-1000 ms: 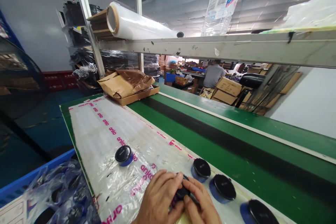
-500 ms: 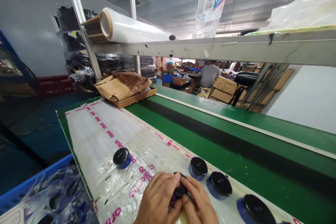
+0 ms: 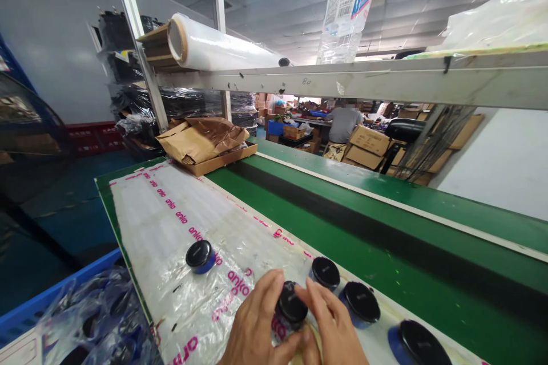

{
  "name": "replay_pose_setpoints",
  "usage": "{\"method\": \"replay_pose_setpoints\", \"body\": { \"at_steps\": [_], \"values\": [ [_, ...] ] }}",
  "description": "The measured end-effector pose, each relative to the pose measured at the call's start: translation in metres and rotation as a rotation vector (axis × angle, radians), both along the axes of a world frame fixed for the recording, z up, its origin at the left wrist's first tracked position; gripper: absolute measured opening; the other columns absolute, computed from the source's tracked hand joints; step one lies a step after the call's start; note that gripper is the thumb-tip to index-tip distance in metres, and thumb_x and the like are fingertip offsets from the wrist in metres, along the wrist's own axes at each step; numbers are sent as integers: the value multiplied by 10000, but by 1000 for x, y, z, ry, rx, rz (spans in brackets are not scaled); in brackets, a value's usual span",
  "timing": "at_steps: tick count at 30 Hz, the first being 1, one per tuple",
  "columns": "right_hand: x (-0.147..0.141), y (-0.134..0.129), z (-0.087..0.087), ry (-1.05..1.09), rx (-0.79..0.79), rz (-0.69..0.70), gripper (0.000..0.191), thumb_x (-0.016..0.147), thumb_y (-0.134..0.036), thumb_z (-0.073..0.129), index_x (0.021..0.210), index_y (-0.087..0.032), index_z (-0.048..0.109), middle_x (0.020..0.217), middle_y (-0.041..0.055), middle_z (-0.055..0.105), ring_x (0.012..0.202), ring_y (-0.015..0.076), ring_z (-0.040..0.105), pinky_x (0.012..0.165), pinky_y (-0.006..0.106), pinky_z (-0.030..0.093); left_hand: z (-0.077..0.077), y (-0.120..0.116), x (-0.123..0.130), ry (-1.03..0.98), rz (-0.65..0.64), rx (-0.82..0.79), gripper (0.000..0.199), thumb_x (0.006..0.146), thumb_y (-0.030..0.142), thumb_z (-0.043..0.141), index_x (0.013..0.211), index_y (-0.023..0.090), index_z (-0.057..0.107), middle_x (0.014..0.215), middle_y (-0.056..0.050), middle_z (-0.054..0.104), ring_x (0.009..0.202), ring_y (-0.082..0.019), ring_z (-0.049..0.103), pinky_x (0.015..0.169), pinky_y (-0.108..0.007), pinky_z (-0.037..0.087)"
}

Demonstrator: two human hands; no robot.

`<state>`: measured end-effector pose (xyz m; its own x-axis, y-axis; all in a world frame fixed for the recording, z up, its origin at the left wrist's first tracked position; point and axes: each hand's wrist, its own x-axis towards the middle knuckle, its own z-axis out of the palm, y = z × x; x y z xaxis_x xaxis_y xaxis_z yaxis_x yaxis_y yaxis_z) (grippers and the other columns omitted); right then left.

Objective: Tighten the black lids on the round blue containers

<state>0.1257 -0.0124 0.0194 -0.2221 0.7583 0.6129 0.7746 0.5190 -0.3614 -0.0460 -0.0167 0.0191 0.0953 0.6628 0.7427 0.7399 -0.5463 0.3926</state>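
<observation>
A small round container with a black lid (image 3: 293, 303) stands on the plastic-covered board, between my two hands. My left hand (image 3: 257, 319) curves around its left side, fingertips by the lid's edge and thumb low at the front. From the right, my right hand (image 3: 329, 319) cups it, index fingertip at the lid's rim. Similar black-lidded containers with blue sides sit nearby: one (image 3: 200, 256) alone to the left, and a row to the right with one (image 3: 325, 274) just behind my right hand, another (image 3: 359, 303) beside it and a third (image 3: 418, 342) nearer.
The board's plastic sheet (image 3: 149, 222) borders a green conveyor belt (image 3: 342, 222). A cardboard tray (image 3: 226, 161) with brown paper lies at the far end. At lower left is a blue crate (image 3: 55, 288) of bagged pieces. Overhead, a shelf (image 3: 265, 81) carries a film roll and bottle.
My fingers have spread from their tight clasp over the container, and more of its black lid now shows. The other containers keep their places; the view has shifted slightly.
</observation>
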Motion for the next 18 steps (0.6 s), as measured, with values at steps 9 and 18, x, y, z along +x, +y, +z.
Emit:
{"method": "replay_pose_setpoints", "body": {
  "at_steps": [9,18],
  "values": [
    [-2,0,23,-287,65,-62,1040,758,25,393,1628,-334,-48,1280,-11,726,1284,358,597,939,563,529,-3,3,3,-112,-78,-215,1093,734,29,722,1602,265,100,1564,-166,429,1346,-328,550,1028,-462,587],
    [0,-3,29,-337,103,-115,983,790,29,368,1632,-314,-9,1257,10,736,1260,326,616,957,531,516,-2,3,4,-95,-55,-247,1174,675,7,764,1592,294,90,1547,-174,448,1318,-352,573,1001,-489,603]
  ]
}}
